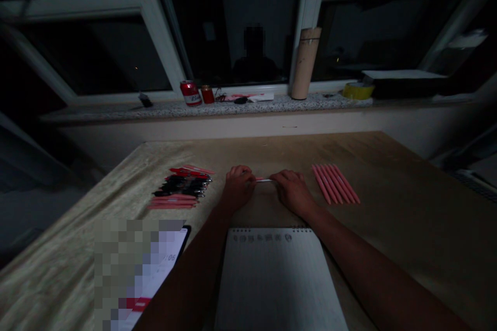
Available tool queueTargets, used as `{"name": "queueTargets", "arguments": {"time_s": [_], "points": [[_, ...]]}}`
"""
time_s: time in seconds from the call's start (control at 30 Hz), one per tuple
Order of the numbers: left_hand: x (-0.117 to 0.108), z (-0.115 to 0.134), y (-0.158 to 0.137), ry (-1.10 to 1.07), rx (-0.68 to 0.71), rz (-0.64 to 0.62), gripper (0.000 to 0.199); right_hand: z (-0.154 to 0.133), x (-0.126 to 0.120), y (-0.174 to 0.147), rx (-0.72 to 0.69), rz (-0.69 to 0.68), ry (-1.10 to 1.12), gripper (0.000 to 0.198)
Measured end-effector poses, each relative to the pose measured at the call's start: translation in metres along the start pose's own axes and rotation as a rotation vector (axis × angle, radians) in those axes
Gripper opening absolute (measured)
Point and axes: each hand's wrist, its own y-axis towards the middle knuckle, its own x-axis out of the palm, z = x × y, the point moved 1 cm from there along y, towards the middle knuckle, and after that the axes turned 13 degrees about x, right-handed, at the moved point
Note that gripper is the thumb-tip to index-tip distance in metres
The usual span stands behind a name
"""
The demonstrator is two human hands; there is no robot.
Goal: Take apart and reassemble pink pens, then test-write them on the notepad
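Note:
Between my two hands, just above or on the table, lies a slim pink-and-white pen (264,180). The fingers of my left hand (239,186) are closed on its pink end. At its white end, my right hand (292,189) pinches it too. Right of my hands, several pink pens (334,184) lie side by side in a neat row. On the left is a looser stack of pens: black pens (185,185) in the middle, red pens (186,172) above them and pink pens (173,201) below. A spiral notepad (275,279) with small marks along its top lies below my hands.
A lit tablet or phone (165,264), partly blurred out, lies by my left forearm. Beyond the cloth-covered table (272,150), the window sill (166,108) holds a red can (190,93), a smaller red can (207,94), a tall tan cylinder (306,64) and yellow tape (357,91).

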Motion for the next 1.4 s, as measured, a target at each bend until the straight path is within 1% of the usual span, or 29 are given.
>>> {"name": "queueTargets", "arguments": {"time_s": [0.2,0.33,0.4,0.6,0.83,1.0,1.17,1.4], "points": [[0.000,-0.003,-0.001,0.000,-0.042,0.030,0.010,0.000,0.000,0.000,0.008,0.017,-0.003,0.036],[0.001,-0.001,0.000,-0.001,-0.040,0.037,0.016,0.001,0.000,0.001,0.003,0.015,0.005,0.037],[0.002,0.000,0.001,-0.005,-0.029,0.038,0.019,0.000,0.000,0.001,-0.002,0.012,0.007,0.038],[0.003,0.001,0.002,-0.025,0.038,-0.003,0.017,-0.001,-0.001,0.001,-0.005,-0.007,-0.020,0.039],[0.003,-0.007,-0.001,-0.007,-0.023,0.014,0.012,-0.001,-0.001,0.000,0.041,0.008,-0.047,0.037],[-0.001,-0.013,-0.005,0.016,-0.056,-0.009,0.012,0.000,-0.003,0.000,0.073,0.017,-0.061,0.038],[-0.005,-0.014,-0.006,0.049,-0.075,-0.049,0.010,0.001,-0.004,0.000,0.099,0.034,-0.077,0.038],[-0.006,-0.018,-0.008,0.067,-0.075,-0.084,0.011,-0.001,-0.005,0.000,0.111,0.055,-0.085,0.034]]}}
